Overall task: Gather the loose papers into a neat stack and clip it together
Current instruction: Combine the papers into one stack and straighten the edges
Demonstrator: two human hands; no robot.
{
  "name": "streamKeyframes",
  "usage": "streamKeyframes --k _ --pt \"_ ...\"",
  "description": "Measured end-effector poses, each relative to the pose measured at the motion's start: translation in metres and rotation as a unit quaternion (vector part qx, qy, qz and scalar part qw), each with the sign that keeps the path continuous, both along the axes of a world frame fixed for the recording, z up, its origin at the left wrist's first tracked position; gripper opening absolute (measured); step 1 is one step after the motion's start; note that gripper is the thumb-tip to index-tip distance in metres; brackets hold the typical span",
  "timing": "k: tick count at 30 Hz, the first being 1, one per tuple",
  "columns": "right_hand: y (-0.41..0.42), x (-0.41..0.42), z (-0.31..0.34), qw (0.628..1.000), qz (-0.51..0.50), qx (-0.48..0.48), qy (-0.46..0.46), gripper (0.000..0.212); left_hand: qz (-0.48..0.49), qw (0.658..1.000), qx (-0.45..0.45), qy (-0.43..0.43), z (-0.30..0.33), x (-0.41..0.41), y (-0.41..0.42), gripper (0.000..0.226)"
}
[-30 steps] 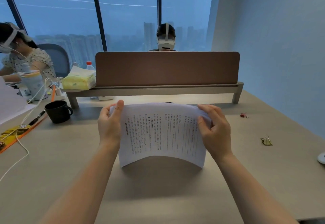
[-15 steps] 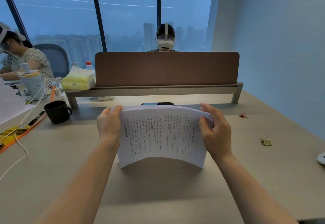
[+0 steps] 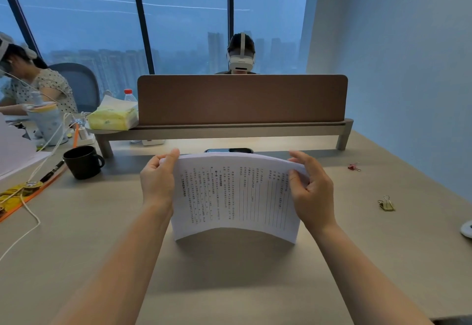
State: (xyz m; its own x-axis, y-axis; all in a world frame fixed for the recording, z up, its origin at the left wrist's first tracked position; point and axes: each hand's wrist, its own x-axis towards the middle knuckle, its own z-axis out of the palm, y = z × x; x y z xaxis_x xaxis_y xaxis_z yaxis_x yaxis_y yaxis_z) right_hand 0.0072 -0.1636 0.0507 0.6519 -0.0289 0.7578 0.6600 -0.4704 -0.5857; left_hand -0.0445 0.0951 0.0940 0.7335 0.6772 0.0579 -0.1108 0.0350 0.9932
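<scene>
A stack of printed white papers (image 3: 235, 197) stands on its lower edge on the desk, bowed upward in the middle. My left hand (image 3: 157, 181) grips its left side, thumb on the front. My right hand (image 3: 313, 192) grips the right side, thumb on the printed face and fingers behind. A gold binder clip (image 3: 386, 203) lies on the desk to the right of the stack. A small red binder clip (image 3: 353, 167) lies further back on the right.
A black mug (image 3: 81, 161) stands at the left, beside a pen (image 3: 52, 171) and white cables. A dark phone (image 3: 228, 150) lies behind the stack, under the brown divider (image 3: 242, 100). A tissue pack (image 3: 112, 118) sits on the shelf. Two people sit beyond.
The stack has dropped slightly, uncovering the phone behind it. Both hands keep their grip on its sides; my right fingers have spread a little.
</scene>
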Motion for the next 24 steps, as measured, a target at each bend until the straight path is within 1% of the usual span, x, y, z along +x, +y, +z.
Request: streamKeyframes --k 4,6,8,9,11,12,13,15,16,17,20,22,23,24 --pt "0.000 0.001 -0.001 1.000 0.014 0.007 0.010 0.021 -0.006 1.000 0.006 -0.004 0.000 0.001 0.000 0.027" --pt "0.000 0.000 0.000 0.999 0.026 0.030 0.037 0.027 -0.020 1.000 0.004 -0.013 -0.001 0.001 0.001 0.030" --pt "0.001 -0.003 0.001 0.992 0.053 0.071 0.090 0.040 -0.049 0.998 0.011 -0.024 -0.005 0.001 0.004 0.038" --pt "0.001 -0.004 0.002 0.985 0.071 0.097 0.125 0.044 -0.065 0.997 0.018 -0.028 -0.008 0.000 0.005 0.045" --pt "0.001 -0.003 0.000 0.962 0.123 0.146 0.196 0.046 -0.096 0.994 0.035 -0.029 -0.013 -0.003 0.007 0.061" --pt "0.000 -0.002 -0.002 0.949 0.153 0.162 0.224 0.042 -0.106 0.993 0.041 -0.024 -0.017 -0.004 0.009 0.061" --pt "-0.001 0.000 -0.004 0.938 0.176 0.170 0.246 0.036 -0.114 0.992 0.042 -0.020 -0.021 -0.004 0.010 0.056" --pt "-0.001 0.003 -0.009 0.923 0.197 0.182 0.275 0.025 -0.118 0.992 0.038 -0.010 -0.028 -0.004 0.012 0.029" --pt "-0.001 0.003 -0.011 0.920 0.198 0.186 0.283 0.023 -0.114 0.993 0.034 -0.005 -0.030 -0.004 0.012 0.016" --pt "0.000 0.003 -0.012 0.919 0.198 0.189 0.286 0.023 -0.108 0.994 0.033 -0.003 -0.030 -0.005 0.012 0.011" --pt "0.001 0.004 -0.010 0.922 0.190 0.198 0.274 0.021 -0.095 0.995 0.027 -0.018 -0.024 -0.005 0.013 0.010" --pt "0.002 0.005 -0.009 0.934 0.186 0.186 0.242 0.016 -0.096 0.995 0.034 -0.023 -0.021 -0.006 0.017 0.010" --pt "0.002 0.004 -0.010 0.944 0.177 0.167 0.222 0.022 -0.096 0.994 0.040 -0.020 -0.022 -0.007 0.020 0.009" --pt "0.002 0.004 -0.011 0.955 0.160 0.148 0.202 0.033 -0.097 0.994 0.042 -0.017 -0.024 -0.008 0.022 0.009"
